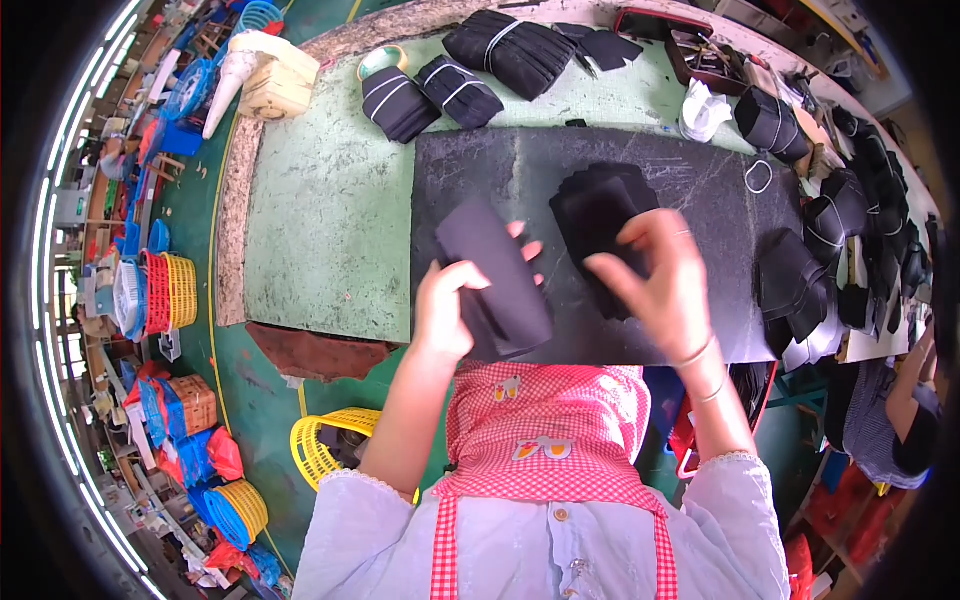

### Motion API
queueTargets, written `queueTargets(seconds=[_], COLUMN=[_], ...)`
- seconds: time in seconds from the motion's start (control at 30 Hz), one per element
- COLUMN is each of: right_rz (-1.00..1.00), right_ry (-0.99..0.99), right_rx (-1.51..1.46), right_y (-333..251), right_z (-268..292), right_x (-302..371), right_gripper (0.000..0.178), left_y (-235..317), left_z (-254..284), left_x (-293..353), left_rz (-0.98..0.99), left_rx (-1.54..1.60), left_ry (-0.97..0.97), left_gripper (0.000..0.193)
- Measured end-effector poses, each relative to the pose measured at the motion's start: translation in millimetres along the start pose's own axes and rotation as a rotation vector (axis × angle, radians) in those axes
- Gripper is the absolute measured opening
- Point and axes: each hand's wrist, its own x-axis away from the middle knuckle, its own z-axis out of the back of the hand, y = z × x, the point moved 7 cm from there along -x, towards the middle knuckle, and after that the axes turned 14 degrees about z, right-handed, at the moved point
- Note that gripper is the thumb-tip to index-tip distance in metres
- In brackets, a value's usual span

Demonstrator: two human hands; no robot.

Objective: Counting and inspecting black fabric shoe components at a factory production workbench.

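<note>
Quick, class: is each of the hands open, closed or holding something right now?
Left hand: closed, holding black pieces.
Right hand: open, fingers apart, at the black pile; contact cannot be told.

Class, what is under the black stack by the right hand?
The dark mat shows around the stack; whatever lies directly beneath is covered. The right hand partly hides the stack's right side.

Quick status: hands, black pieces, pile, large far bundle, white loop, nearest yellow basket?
Left hand, gripping black pieces
Black pieces, held, tilted
Right hand, thumb and fingers apart over the pile; contact unclear
Pile, uneven, no band visible
Large far bundle, banded
White loop, lying on the mat
Nearest yellow basket, dark things inside
</note>
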Motion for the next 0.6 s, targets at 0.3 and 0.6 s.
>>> queueTargets(seconds=[0.3,0.6], right_rz=[-0.347,-0.039], right_ry=[-0.186,-0.126], right_rx=[-0.941,-0.263], right_y=[6.2,-27.3], right_z=[-51.5,-20.6], right_x=[18.2,3.0], right_gripper=[0.015,0.041], left_y=[-7.2,-15.2], left_z=[-10.0,-16.2], left_x=[7.4,3.2], left_rz=[0.134,0.142], left_rx=[-0.281,-0.112], left_ry=[-0.027,-0.05], left_gripper=[0.072,0.059])
